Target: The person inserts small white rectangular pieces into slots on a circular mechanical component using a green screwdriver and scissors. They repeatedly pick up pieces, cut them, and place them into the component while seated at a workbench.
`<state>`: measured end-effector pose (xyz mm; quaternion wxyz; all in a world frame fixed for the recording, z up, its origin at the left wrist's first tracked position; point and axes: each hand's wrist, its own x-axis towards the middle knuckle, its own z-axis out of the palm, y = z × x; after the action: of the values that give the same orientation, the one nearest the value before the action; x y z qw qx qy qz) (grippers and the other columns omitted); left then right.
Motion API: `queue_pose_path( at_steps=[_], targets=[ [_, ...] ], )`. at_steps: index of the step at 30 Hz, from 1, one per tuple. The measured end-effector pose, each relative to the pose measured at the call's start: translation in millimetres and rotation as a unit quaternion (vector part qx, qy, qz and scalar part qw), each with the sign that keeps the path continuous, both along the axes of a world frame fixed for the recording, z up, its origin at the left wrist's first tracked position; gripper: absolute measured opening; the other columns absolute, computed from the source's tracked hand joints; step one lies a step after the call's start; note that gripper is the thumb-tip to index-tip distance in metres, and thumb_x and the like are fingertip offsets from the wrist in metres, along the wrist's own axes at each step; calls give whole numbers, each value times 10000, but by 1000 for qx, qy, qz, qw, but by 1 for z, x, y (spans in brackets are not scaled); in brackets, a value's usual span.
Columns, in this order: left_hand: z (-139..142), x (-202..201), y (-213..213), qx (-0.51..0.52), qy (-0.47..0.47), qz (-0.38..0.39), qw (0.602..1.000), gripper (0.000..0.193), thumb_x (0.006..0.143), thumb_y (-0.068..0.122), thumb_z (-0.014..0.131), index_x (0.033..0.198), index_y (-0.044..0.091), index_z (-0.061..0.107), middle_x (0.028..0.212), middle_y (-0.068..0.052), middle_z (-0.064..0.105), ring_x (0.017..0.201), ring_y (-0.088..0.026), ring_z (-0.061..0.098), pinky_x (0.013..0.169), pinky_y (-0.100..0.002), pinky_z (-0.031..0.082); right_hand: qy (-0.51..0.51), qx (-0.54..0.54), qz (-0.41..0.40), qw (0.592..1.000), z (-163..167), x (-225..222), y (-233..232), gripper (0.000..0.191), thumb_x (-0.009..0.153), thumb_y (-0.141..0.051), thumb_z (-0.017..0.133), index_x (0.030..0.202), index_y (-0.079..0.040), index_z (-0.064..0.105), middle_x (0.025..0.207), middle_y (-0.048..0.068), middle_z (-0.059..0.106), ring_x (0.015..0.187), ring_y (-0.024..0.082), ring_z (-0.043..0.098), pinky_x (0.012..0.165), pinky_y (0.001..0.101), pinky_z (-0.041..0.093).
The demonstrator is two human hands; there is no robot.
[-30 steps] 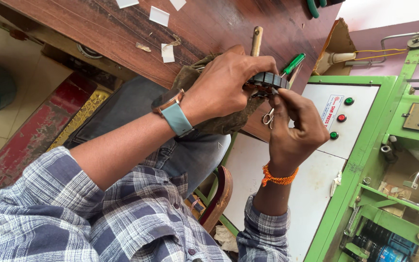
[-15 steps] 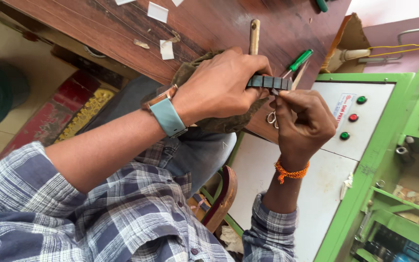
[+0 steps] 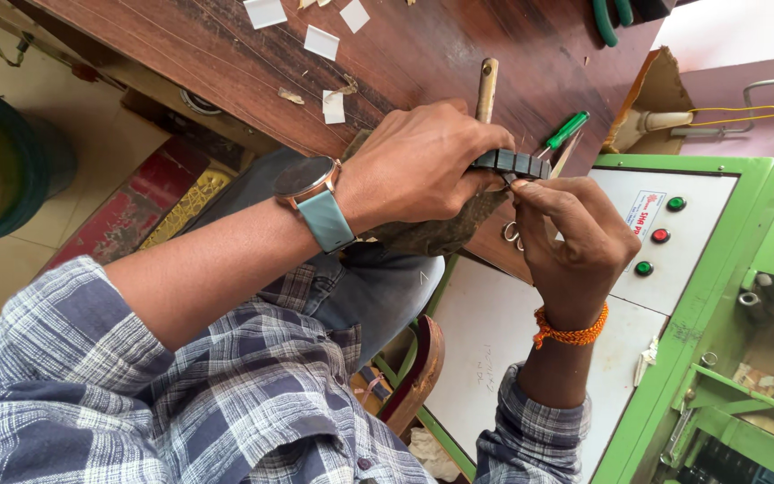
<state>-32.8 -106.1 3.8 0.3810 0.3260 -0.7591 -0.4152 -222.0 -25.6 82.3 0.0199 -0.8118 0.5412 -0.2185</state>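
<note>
Left hand clamps dark ribbed block | right hand pinches its end | fitting step; next needs steadiness.

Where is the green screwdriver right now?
The green screwdriver lies on the wooden table in the head view, just beyond the dark segmented strip held between both hands, right of the wooden stick.

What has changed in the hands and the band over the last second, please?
The right hand rose to pinch the dark band's end, which now lies flat. The left hand holds it as before; the screwdriver and paper squares stay put.
</note>
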Motion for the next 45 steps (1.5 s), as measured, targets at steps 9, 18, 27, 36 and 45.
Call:
queue_pose_path(
  at_steps=[9, 18, 27, 36, 45],
  targets=[
    [-2, 2, 3, 2, -23, -17, 1000, 249, 867, 228, 753, 1082, 114, 698, 860, -177, 703, 880, -403, 686, 714, -544, 526, -43, 6, -42, 998, -3, 16, 10, 174, 967, 126, 780, 1097, 14, 757, 995, 106, 741, 844, 146, 757, 693, 229, 605],
    [2, 6, 1, 13, -23, -30, 999, 248, 896, 250, 733, 1087, 100, 682, 917, -218, 667, 853, -446, 670, 694, -553, 525, 77, -128, -26, 988, -23, 27, 12, 200, 944, 117, 817, 1086, -2, 740, 1012, 131, 730, 915, 229, 748, 784, 327, 599],
    [4, 4, 2, 14, -18, -70, 997, 233, 882, 236, 730, 1074, 107, 701, 952, -175, 708, 920, -410, 689, 752, -537, 538, 68, -169, -57, 982, -37, 29, 27, 211, 931, 135, 797, 1086, 2, 742, 1038, 138, 737, 959, 242, 758, 830, 336, 625],
    [-5, 2, -12, -40, -13, -110, 993, 264, 903, 251, 734, 1097, 79, 686, 956, -164, 714, 970, -391, 685, 824, -522, 522, 111, -252, -22, 961, -48, 19, 14, 191, 884, 68, 838, 1044, -23, 788, 958, 78, 751, 886, 216, 622, 814, 348, 514],
    [-29, 13, -8, -150, 81, -184, 968, 390, 892, 255, 770, 1234, 109, 653, 1063, -83, 713, 1067, -332, 639, 891, -482, 506, -98, -262, -75, 957, -68, 22, 27, 444, 909, -320, 888, 1192, -68, 657, 1134, -21, 515, 1086, 180, 505, 965, 325, 462]
  ],
)
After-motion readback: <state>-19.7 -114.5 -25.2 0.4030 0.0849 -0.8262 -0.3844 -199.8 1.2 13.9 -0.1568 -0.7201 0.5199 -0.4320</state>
